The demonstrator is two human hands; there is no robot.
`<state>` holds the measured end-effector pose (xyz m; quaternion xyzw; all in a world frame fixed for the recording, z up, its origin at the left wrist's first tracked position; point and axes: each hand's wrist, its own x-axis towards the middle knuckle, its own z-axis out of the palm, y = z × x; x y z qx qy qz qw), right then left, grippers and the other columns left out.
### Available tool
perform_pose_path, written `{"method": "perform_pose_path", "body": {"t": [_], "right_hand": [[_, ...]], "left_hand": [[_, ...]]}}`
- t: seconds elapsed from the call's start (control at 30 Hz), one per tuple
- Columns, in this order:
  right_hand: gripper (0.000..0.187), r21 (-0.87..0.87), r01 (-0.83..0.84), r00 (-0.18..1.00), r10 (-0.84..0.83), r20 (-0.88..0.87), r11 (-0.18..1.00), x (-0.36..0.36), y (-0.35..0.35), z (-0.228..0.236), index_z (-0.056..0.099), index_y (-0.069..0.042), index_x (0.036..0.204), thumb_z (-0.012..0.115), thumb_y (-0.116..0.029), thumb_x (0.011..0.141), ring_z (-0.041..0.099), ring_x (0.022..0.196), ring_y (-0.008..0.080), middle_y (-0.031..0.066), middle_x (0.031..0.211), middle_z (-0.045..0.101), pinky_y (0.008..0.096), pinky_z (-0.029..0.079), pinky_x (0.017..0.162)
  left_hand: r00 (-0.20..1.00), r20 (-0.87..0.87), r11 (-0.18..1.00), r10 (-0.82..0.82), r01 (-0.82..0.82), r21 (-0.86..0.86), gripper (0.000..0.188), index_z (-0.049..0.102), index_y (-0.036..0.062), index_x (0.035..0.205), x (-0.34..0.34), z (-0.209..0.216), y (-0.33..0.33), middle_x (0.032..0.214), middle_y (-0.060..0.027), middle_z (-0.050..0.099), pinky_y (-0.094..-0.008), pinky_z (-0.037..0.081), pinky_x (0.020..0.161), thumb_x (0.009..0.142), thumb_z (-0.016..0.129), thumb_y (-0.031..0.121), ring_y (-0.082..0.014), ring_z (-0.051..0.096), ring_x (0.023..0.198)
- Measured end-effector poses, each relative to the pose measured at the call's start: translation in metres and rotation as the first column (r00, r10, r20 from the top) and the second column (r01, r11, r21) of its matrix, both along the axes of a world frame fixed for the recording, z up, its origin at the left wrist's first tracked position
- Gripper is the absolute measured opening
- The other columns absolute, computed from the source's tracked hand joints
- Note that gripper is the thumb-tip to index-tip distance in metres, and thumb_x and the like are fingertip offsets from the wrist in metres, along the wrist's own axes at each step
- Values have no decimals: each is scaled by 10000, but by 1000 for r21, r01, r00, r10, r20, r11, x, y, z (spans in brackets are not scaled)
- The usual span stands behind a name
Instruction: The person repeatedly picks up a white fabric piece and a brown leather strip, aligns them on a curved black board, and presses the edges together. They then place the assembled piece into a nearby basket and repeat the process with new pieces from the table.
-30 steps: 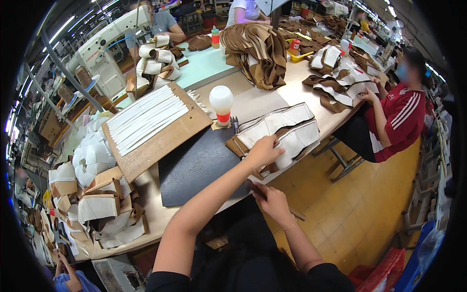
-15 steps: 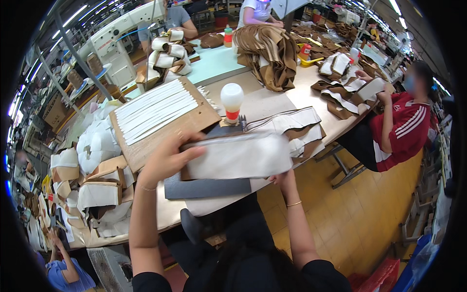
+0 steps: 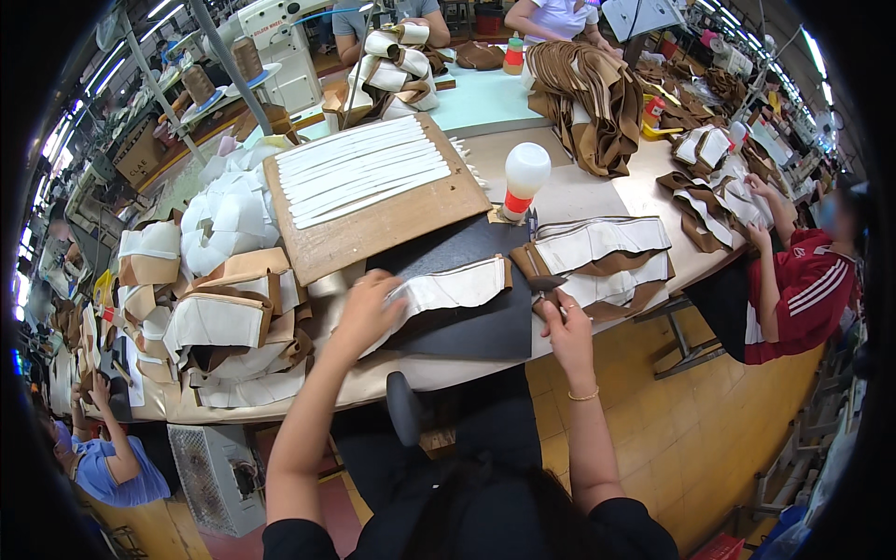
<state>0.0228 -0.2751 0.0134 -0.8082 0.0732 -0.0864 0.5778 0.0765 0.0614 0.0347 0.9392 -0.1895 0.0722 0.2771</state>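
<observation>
A white-faced strip of brown material [image 3: 453,287], slightly curved, lies on the dark board [image 3: 467,331] in front of me. My left hand [image 3: 369,308] is over the strip's left end, its fingers apart and somewhat blurred; the palm side is hidden. To the right of the strip, my right hand [image 3: 566,322] pinches a small tool with a dark pointed blade [image 3: 545,282], whose exact kind I cannot make out. Just beyond that hand sits a stack of similar white and brown pieces [image 3: 607,247].
A brown board with white strips [image 3: 364,177] stands behind the left hand. A white bottle with a red band [image 3: 525,182] is at the dark board's far corner. White and brown pieces [image 3: 219,327] pile up at left. A person in red [image 3: 803,280] works at right.
The white-faced strip has gone from being held up between both hands to lying on the dark board. My right hand has moved out to the right. The view has shifted.
</observation>
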Motion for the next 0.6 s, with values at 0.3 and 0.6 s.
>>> {"method": "perform_pose_path", "body": {"t": [0.3, 0.6], "right_hand": [[399, -147, -76, 996, 82, 36, 986, 7, 22, 26, 557, 101, 1278, 603, -155, 975, 555, 592, 98, 106, 960, 668, 260, 488, 559], [345, -546, -49, 998, 62, 4, 836, -12, 18, 5, 604, -53, 1268, 588, -192, 953, 644, 956, 368, 156, 1028, 665, 455, 518, 796]], "left_hand": [[926, -277, 967, -256, 250, -55, 332, 696, 31, 1117, 78, -42, -128, 1089, -198, 653, -420, 483, 905, 848, 705, 224, -359, 604, 1051], [947, -152, 955, -281, 292, 49, 226, 740, 125, 1041, 32, -38, -143, 982, -86, 636, -407, 451, 871, 824, 706, 182, -280, 612, 993]]}}
